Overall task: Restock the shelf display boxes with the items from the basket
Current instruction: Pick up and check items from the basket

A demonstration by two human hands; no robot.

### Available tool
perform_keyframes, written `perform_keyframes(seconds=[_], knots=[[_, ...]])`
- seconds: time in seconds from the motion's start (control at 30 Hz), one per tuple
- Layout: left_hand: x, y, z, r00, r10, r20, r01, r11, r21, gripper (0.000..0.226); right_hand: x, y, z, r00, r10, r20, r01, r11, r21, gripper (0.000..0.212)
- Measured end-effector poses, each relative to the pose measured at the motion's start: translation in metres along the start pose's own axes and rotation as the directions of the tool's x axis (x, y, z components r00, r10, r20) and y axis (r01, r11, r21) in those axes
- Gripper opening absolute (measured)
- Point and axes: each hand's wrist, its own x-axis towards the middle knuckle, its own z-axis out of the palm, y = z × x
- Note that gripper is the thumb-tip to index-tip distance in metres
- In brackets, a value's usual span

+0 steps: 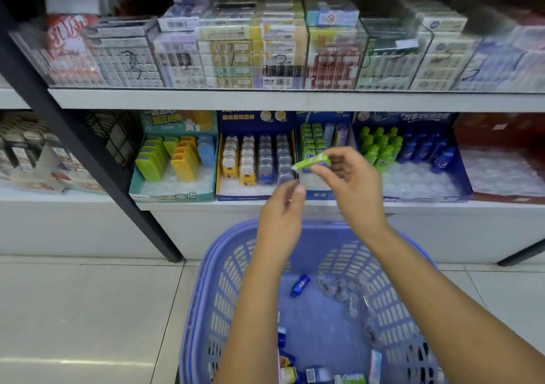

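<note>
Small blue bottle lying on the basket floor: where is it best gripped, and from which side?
Probably from above, pinching the blue bottle across its narrow labelled middle: it lies on its side, slanted, with bare basket floor along both long sides for thumb and finger.

— Where is your green pack?
— The small green pack (314, 161) lies tilted, pinched in your right hand (351, 186), in front of the blue display box (324, 118) with green packs (312, 139) standing in rows.
— And your basket?
— Your lilac basket (200, 295) stands below the boxes; a blue bottle (300, 285) and clear packets (345, 295) lie on its bottom.
</note>
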Motion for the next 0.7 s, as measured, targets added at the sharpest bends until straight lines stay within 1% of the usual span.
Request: perform_keyframes(seconds=[0.03, 0.07, 0.13, 0.2, 0.33, 0.47, 0.6, 0.7], knots=[[-0.001, -0.002, 0.006, 0.997, 0.074, 0.028, -0.078, 0.982, 0.171, 0.038, 0.006, 0.006, -0.008, 1.0, -0.003, -0.014, 0.002, 0.998, -0.066, 0.018], [-0.001, -0.005, 0.011, 0.989, 0.125, 0.081, -0.143, 0.949, 0.28, 0.042, 0.012, 0.013, -0.015, 1.0, -0.01, -0.011, 0.008, 0.991, -0.132, 0.02], [0.001, -0.012, 0.021, 0.967, 0.187, 0.176, -0.244, 0.879, 0.409, 0.048, 0.023, 0.025, -0.022, 1.0, -0.029, 0.002, 0.029, 0.977, -0.214, 0.025], [-0.001, -0.017, 0.026, 0.951, 0.217, 0.22, -0.3, 0.823, 0.483, 0.054, 0.032, 0.033, -0.021, 0.999, -0.048, 0.018, 0.051, 0.965, -0.259, 0.025], [0.0, -0.021, 0.029, 0.941, 0.259, 0.216, -0.337, 0.764, 0.55, 0.058, 0.042, 0.044, -0.007, 0.987, -0.08, 0.138, 0.12, 0.941, -0.315, 0.019], [0.004, -0.019, 0.029, 0.942, 0.262, 0.211, -0.337, 0.755, 0.562, 0.057, 0.051, 0.046, -0.001, 0.977, -0.122, 0.175, 0.172, 0.937, -0.304, 0.019], [0.004, -0.019, 0.029, 0.942, 0.254, 0.218, -0.334, 0.761, 0.556, 0.057, 0.056, 0.049, -0.002, 0.963, -0.084, 0.254, 0.171, 0.923, -0.345, 0.018], [0.006, -0.022, 0.028, 0.941, 0.258, 0.218, -0.337, 0.763, 0.552, 0.057, 0.057, 0.048, -0.001, 0.955, -0.074, 0.286, 0.187, 0.902, -0.389, 0.018]])
